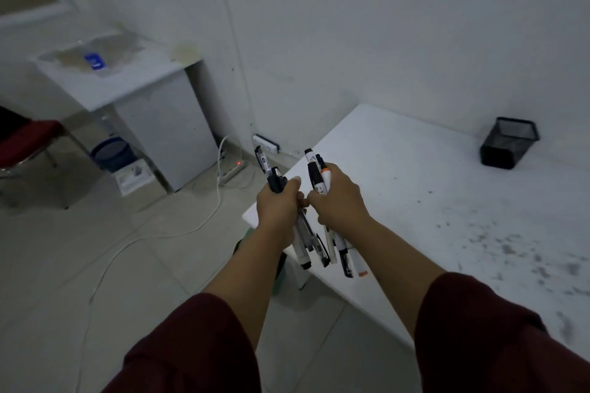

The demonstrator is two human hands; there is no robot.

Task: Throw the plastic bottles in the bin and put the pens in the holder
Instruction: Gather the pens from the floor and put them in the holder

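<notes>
Smudged white worktop (447, 201) by the wall — mesh holder (509, 142) far corner; your left hand (279, 201) and right hand (338, 201) each clench pens (314, 169).

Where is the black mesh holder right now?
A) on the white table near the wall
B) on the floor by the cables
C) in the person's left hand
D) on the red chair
A: the black mesh holder stands empty on the white table, close to the wall.
</notes>
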